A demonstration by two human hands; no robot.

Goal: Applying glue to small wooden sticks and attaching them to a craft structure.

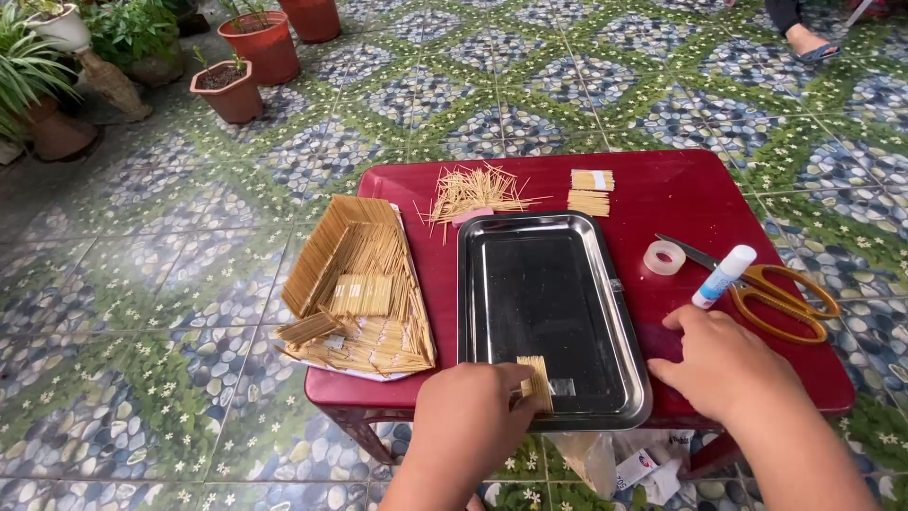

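My left hand (468,416) grips a small bundle of toothpicks (536,381) at the near edge of a rectangular metal tray (605,274). A small piece of clear tape lies on the tray right next to the bundle. My right hand (728,364) rests palm down on the red table (662,189), just right of the tray, fingers spread and holding nothing. A glue stick (723,276) with a blue cap, a roll of clear tape (664,257) and yellow-handled scissors (780,298) lie beyond that hand.
A half-built toothpick structure (355,284) sits on paper at the table's left. Loose toothpicks (473,194) and two small bundles (590,191) lie at the far side. Potted plants (232,85) stand on the tiled floor at far left; another person's foot (809,43) shows at top right.
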